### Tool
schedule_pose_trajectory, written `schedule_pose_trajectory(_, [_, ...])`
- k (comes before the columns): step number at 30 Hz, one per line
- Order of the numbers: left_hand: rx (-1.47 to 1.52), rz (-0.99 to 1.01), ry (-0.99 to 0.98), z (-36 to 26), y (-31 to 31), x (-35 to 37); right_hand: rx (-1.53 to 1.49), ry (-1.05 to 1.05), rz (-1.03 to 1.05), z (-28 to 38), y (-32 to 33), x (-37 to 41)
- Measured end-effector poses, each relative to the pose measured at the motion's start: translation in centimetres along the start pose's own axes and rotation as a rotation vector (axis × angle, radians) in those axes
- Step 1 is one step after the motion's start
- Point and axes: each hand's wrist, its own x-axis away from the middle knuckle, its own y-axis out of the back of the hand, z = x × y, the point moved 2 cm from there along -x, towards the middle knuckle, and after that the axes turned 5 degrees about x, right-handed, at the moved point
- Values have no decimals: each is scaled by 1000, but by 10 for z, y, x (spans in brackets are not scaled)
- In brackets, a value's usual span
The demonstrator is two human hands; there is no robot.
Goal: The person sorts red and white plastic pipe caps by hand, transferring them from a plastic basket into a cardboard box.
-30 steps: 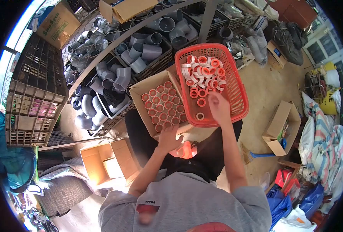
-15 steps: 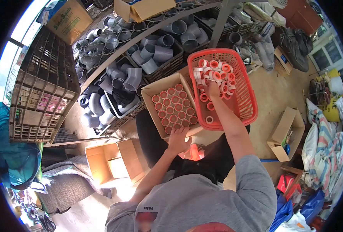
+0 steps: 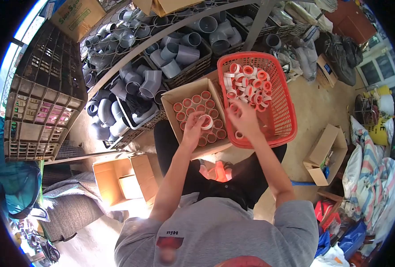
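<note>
Fingers (image 3: pixel 195 118) of the L hand (image 3: pixel 190 133) are bent round a red & white roll (image 3: pixel 207 122), pinching its rim w/ the thumb. Roll's held over the open ctn (image 3: pixel 194 91), ring face up. R hand (image 3: pixel 247 122) is over the near L part of the red basket (image 3: pixel 283 107), its fingers curled in close to a second roll (image 3: pixel 234 109); can't tell from where I stand whether they grip it. Ctn & basket sit side by side in front of the person (image 3: pixel 215 231), ctn on the L. Inside the ctn, more rolls (image 3: pixel 206 95) stand in close rows, approx. level. Basket has a loose heap of the same kind (image 3: pixel 248 71) toward its far end, plus one single roll (image 3: pixel 239 135) near the closer end, just beside the R hand.

Beyond the ctn: crates w/ grey pipe fittings (image 3: pixel 151 83), incl. elbows & wide bends. Another open box (image 3: pixel 146 178) is on the floor by the person's L side; a third box (image 3: pixel 324 149) is off to the R, near the striped sacks (image 3: pixel 371 164).
</note>
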Motion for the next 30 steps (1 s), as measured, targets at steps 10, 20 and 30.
schedule_pose_trajectory(10, [-1103, 300, 55, 66, 69, -65, 342, -492, -182, -248, -41, -70])
schedule_pose_trajectory(20, [-1102, 116, 8, 123, 42, -73, 398, -299, -241, -190, -30, -66])
schedule_pose_trajectory(30, [-1336, 13, 208, 117, 34, -77, -315, -291, -248, -32, 30, 50])
